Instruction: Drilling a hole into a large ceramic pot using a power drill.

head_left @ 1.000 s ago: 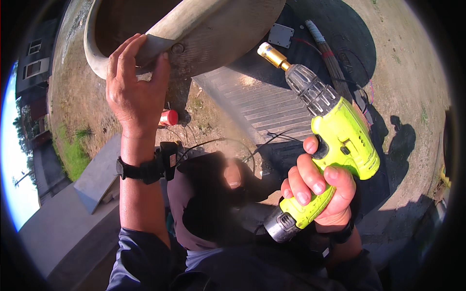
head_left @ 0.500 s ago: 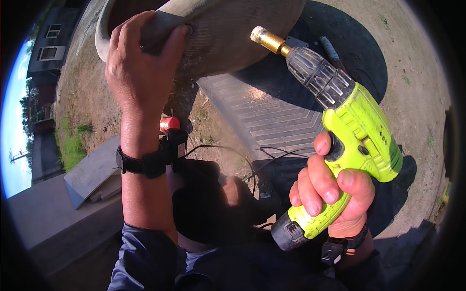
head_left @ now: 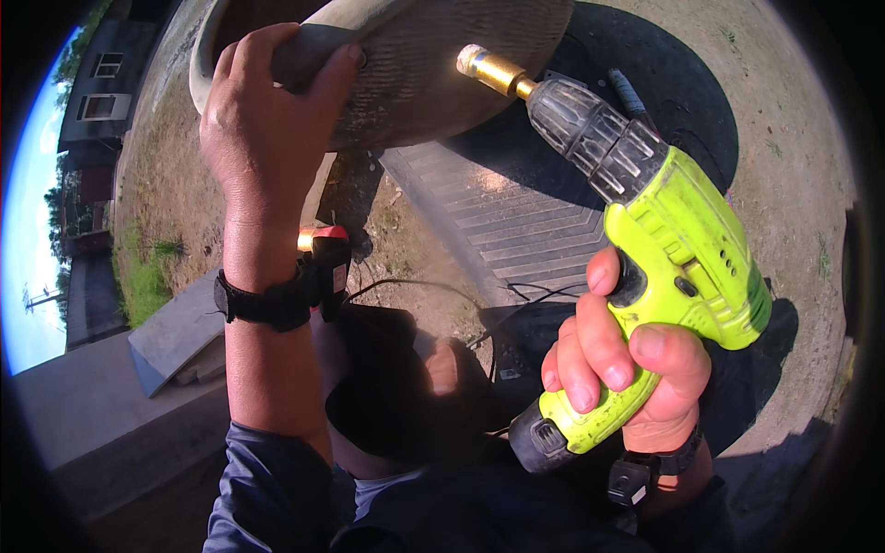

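Observation:
My left hand (head_left: 267,120) is raised at the upper left and grips the rim of a large grey dish-shaped panel (head_left: 461,55) at the top of the view. My right hand (head_left: 627,369) holds a yellow-green cordless drill (head_left: 664,240) by its handle, with a finger near the trigger. The drill's brass-coloured tip (head_left: 484,66) points up and left, right at the panel's surface. A black strap with a small device (head_left: 277,295) circles my left wrist; another black strap is on my right wrist.
Far below lie bare dirt ground (head_left: 793,184), a ribbed grey metal sheet (head_left: 525,221), thin black cables (head_left: 415,286), a grey slab (head_left: 175,332) and a strip of grass (head_left: 138,276). Buildings (head_left: 97,101) stand at the left edge. A small red object (head_left: 318,235) shows by my left wrist.
The drill has moved up and left, bringing its tip close to the panel. My left hand has kept its grip on the panel's rim, and the view has closed in.

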`<state>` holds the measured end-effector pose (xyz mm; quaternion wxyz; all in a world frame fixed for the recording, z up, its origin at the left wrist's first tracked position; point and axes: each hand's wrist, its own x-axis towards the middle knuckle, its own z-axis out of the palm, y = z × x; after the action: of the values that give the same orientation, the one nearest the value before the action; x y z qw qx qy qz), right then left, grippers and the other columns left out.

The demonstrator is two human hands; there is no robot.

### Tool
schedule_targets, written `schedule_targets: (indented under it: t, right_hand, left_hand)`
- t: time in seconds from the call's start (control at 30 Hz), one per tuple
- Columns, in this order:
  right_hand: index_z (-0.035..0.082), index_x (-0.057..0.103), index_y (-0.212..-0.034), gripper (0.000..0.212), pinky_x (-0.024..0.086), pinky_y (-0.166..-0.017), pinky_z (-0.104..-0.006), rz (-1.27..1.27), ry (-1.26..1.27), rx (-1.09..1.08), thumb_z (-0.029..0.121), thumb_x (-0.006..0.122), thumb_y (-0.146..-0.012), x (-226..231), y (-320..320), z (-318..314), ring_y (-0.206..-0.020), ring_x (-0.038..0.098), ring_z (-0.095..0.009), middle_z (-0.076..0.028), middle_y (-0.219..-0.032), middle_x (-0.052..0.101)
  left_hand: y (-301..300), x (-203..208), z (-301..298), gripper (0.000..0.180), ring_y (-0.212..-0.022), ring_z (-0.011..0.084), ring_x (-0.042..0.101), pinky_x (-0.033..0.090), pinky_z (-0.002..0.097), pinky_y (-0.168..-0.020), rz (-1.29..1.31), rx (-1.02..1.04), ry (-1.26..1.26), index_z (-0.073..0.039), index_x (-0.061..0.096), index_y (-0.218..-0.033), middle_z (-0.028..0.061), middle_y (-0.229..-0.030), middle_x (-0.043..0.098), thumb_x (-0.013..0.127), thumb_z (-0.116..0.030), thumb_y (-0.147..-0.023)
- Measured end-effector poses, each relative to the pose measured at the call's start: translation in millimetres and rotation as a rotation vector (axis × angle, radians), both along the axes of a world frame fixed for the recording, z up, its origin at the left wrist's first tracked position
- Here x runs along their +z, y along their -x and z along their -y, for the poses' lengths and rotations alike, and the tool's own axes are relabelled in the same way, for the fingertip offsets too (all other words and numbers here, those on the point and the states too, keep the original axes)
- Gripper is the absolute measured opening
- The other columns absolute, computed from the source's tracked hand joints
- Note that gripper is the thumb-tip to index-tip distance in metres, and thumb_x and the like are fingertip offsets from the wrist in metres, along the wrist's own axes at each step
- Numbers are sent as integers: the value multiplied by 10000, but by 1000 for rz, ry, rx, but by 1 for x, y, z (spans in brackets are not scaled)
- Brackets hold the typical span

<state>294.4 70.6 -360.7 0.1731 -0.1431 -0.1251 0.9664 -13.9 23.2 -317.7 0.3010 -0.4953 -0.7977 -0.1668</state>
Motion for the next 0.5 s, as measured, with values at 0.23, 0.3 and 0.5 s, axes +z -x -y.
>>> schedule_targets:
  t: [0.23,0.3,0.5]
  right_hand:
    - [57,444,-1252,510,536,-746,-430,51,-37,53,225,681,-833,-8,-2,-1,-603,628,-243,-15,-667,546]
    - [56,446,-1255,521,535,-757,-429,59,-54,80,224,697,-830,-8,-2,-3,-618,634,-245,-19,-677,554]
    - [40,448,-1290,546,527,-781,-432,85,-153,126,205,717,-845,-11,-1,-2,-669,650,-243,-40,-706,580]
  left_hand:
    - [10,-1,14,380,-933,285,722,576,386,-831,82,-57,-5,-141,701,-1186,87,-1101,722,669,-158,-808]
    - [16,-2,17,405,-957,278,722,576,386,-837,81,-82,-24,-148,690,-1212,93,-1118,723,655,-139,-808]
    - [20,-12,30,455,-1102,234,697,570,368,-943,115,-185,-198,-105,639,-1269,101,-1212,708,573,22,-837]
